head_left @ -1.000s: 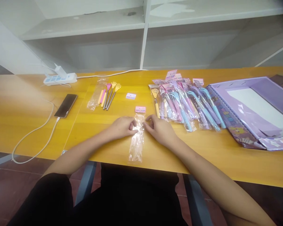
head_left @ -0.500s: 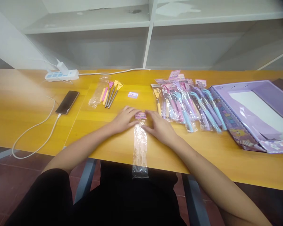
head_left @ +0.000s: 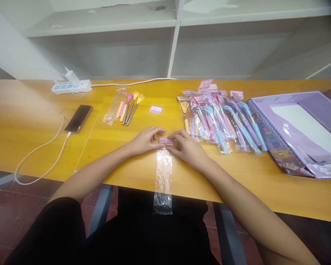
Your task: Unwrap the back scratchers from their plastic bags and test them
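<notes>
A long clear plastic bag [head_left: 163, 176] lies on the yellow table [head_left: 237, 176], its lower end hanging over the front edge. A small pink header card [head_left: 166, 140] sits at the bag's top end. My left hand [head_left: 145, 140] and my right hand [head_left: 186, 148] flank that end, and the fingertips of both pinch the card and the bag's mouth. Behind my left hand lie three loose hand-shaped back scratchers [head_left: 131, 107] and an empty clear bag [head_left: 111, 110]. A second pink card [head_left: 155, 109] rests alone further back.
A pile of bagged back scratchers [head_left: 220, 117] lies right of my hands, beside an open purple box [head_left: 298, 129]. At the left are a phone [head_left: 78, 118] on a white cable [head_left: 41, 151] and a power strip [head_left: 71, 87]. White shelves stand behind the table.
The bag has slid toward me, so its end now hangs off the table. Both hands moved up from the bag's middle to the pink card at its top.
</notes>
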{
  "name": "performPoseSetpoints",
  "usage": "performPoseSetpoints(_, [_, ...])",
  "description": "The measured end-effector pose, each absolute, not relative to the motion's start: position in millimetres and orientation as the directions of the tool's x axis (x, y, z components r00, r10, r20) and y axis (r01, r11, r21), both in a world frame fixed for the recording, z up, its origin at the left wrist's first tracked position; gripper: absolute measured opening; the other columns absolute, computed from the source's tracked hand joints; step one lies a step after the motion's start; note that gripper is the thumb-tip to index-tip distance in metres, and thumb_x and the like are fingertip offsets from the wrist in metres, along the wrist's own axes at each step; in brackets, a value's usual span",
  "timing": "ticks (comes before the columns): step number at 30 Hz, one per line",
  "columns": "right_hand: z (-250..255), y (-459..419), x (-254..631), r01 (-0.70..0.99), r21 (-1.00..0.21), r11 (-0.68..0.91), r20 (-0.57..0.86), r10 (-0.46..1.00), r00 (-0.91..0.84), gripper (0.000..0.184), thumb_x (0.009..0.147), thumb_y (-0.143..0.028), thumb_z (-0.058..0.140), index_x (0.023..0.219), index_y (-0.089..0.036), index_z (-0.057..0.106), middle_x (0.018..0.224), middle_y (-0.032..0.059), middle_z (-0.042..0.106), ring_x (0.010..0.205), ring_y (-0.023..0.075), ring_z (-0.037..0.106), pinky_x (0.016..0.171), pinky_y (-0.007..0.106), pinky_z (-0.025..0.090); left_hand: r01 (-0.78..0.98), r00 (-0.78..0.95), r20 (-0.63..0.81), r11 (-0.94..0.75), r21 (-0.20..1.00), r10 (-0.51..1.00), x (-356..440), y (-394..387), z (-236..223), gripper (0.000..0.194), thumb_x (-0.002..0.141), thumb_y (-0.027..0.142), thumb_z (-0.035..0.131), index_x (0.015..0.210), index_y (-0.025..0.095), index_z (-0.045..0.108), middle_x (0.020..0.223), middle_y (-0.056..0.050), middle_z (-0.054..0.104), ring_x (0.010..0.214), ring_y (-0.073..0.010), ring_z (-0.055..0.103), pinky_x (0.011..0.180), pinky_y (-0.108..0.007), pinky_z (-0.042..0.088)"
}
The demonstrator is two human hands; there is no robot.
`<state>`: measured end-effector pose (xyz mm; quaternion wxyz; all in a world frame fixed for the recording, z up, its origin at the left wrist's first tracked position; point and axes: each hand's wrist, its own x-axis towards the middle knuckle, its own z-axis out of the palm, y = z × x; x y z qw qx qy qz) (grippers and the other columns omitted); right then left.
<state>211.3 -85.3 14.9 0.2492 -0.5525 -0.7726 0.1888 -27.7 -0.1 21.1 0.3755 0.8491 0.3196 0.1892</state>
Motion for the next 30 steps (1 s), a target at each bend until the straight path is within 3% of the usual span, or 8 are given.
performPoseSetpoints(5, [16,-85,211,0.743,-0.586,0.322,0.176,0.946,-0.272,0.020,0.098,-0.031,0.070,0.117,-0.024,0.069,0.118,0.0105,0.069,0.097,0.0284,0.071,0.079,0.043,0.057,0.395,0.734,0.056,-0.493,0.775,0.677,-29,0,25,0.038,0.087,0.035,0.083,0.121,0.022,0.070,0.107,-0.005,0.071,0.092,-0.0181,0.063,0.083,-0.034,0.050])
performPoseSetpoints(8, [17,-85,209,0.719,-0.603,0.344,0.190,0.938,-0.290,0.009,0.101,-0.026,0.063,0.107,-0.022,0.068,0.108,0.0094,0.068,0.088,0.0252,0.068,0.076,0.040,0.053,0.380,0.736,0.082,-0.510,0.771,0.672,-28,-1,27,0.038,0.090,0.040,0.081,0.122,0.022,0.071,0.110,-0.007,0.069,0.094,-0.0193,0.064,0.085,-0.035,0.051])
performPoseSetpoints(11, [18,-85,208,0.649,-0.675,0.352,0.232,0.935,-0.267,0.011,0.103,-0.029,0.061,0.103,-0.021,0.068,0.098,0.0079,0.067,0.081,0.0230,0.065,0.073,0.039,0.052,0.350,0.729,0.082,-0.473,0.808,0.680,-28,-1,26,0.038,0.094,0.048,0.076,0.120,0.021,0.072,0.106,-0.007,0.070,0.091,-0.0186,0.064,0.082,-0.034,0.051])
performPoseSetpoints(15, [17,-85,206,0.402,-0.897,0.183,0.117,0.976,-0.185,0.020,0.105,-0.042,0.060,0.110,-0.023,0.067,0.077,0.0016,0.066,0.065,0.0206,0.064,0.064,0.037,0.054,0.182,0.719,0.011,-0.204,0.962,0.695,-29,2,19,0.050,0.105,0.062,0.052,0.119,0.017,0.068,0.094,-0.007,0.072,0.080,-0.0166,0.067,0.073,-0.032,0.052])
performPoseSetpoints(18, [15,-86,204,0.218,-0.975,0.044,0.004,0.983,-0.181,0.030,0.104,-0.050,0.062,0.120,-0.025,0.064,0.070,-0.0012,0.068,0.058,0.0199,0.066,0.059,0.036,0.057,0.103,0.735,-0.107,0.046,0.994,0.669,-29,2,16,0.055,0.103,0.067,0.054,0.120,0.016,0.064,0.085,-0.007,0.072,0.066,-0.0155,0.068,0.060,-0.029,0.051])
performPoseSetpoints(22, [16,-88,203,0.234,-0.964,0.128,0.080,0.975,-0.206,0.033,0.104,-0.047,0.064,0.130,-0.025,0.067,0.081,0.0017,0.071,0.066,0.0198,0.070,0.066,0.037,0.061,0.040,0.730,-0.151,0.179,0.983,0.666,-29,0,17,0.046,0.098,0.059,0.070,0.118,0.019,0.068,0.087,-0.005,0.073,0.066,-0.0119,0.066,0.060,-0.025,0.050])
performPoseSetpoints(27, [16,-89,205,0.380,-0.869,0.316,0.229,0.939,-0.258,0.034,0.107,-0.035,0.058,0.138,-0.033,0.072,0.122,0.0091,0.070,0.078,0.0191,0.070,0.075,0.042,0.063,-0.024,0.718,-0.119,0.196,0.980,0.686,-30,0,18,0.043,0.096,0.060,0.071,0.114,0.021,0.074,0.098,-0.008,0.076,0.088,-0.0160,0.072,0.077,-0.030,0.059])
performPoseSetpoints(30, [14,-88,207,0.453,-0.785,0.423,0.331,0.904,-0.271,0.038,0.106,-0.025,0.055,0.137,-0.037,0.074,0.118,0.0084,0.068,0.099,0.0251,0.069,0.087,0.047,0.061,-0.020,0.731,-0.062,0.112,0.994,0.679,-29,0,18,0.038,0.091,0.050,0.081,0.116,0.021,0.074,0.108,-0.009,0.078,0.095,-0.0172,0.074,0.086,-0.033,0.061])
